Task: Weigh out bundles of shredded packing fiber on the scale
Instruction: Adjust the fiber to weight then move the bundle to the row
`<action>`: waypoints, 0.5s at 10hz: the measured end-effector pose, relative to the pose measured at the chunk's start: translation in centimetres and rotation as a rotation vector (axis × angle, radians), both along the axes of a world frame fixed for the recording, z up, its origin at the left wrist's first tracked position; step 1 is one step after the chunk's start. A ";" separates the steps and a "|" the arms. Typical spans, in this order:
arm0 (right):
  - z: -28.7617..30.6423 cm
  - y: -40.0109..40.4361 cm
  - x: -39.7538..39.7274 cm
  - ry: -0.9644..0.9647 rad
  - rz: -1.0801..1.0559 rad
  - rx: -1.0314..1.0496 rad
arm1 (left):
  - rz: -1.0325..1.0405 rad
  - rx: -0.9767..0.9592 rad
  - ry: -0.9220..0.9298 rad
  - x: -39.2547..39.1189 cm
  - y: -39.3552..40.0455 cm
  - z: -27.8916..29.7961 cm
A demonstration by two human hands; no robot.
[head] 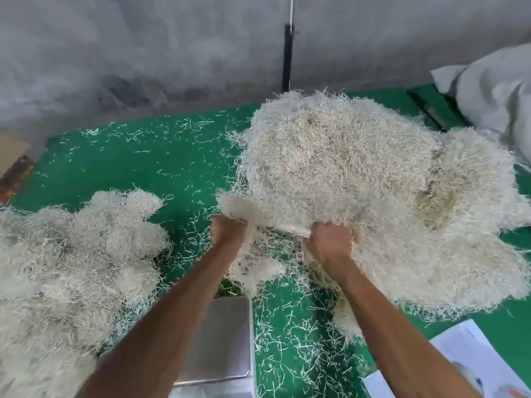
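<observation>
Digging into the big heap (359, 179) of shredded fiber, both hands are at work on its near edge. The left hand (228, 231) has its fingers curled into a tuft (232, 205) at the heap's near-left fringe, and the right hand (330, 239) is buried knuckle-deep just beside it, fingers closed on a clump of the same mass. A loose hank (253, 268) dangles between the two forearms, hanging down toward the scale.

The scale (224, 340) sits at the near edge of the green mat (143, 159), its steel platter partly hidden under the left forearm. The part of the platter that shows is bare: no fiber resting on it, so this portion is not yet weighed. The readout is out of view, so no telling what it says.

Over at the left edge of the mat lies a second pile (71, 254) of rounded tufts, well apart from the main heap. My read is those are bundles already weighed and set aside, though nothing confirms it. If so, a fair share is done, but the big heap is much the larger, so plenty remains.

Stray shreds litter the mat everywhere. Sheets of paper (465, 357) lie at the near-right corner, and a pale sack (494, 93) slumps at the far right.
</observation>
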State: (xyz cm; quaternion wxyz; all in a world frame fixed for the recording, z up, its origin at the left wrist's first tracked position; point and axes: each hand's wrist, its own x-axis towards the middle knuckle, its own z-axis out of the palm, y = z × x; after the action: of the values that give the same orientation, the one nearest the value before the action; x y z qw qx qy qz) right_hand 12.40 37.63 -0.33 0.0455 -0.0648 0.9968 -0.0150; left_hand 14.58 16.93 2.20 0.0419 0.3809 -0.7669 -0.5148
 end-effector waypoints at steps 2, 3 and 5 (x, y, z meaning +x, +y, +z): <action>-0.1 0.5 -0.8 -0.072 -0.076 -0.080 | -0.053 -0.074 -0.019 -0.3 -1.5 1.0; 0.2 1.8 -0.9 -0.039 -0.217 -0.109 | 0.072 -0.040 -0.063 -0.8 -4.9 0.5; 0.6 -1.0 0.4 -0.049 -0.077 -0.183 | 0.009 0.032 -0.079 -0.4 -1.6 -3.5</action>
State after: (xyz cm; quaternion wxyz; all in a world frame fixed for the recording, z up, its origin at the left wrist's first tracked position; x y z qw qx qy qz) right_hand 12.83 36.67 0.25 0.0631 -0.0298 0.9915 -0.1094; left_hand 14.18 15.34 -1.29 0.0079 0.4048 -0.7581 -0.5112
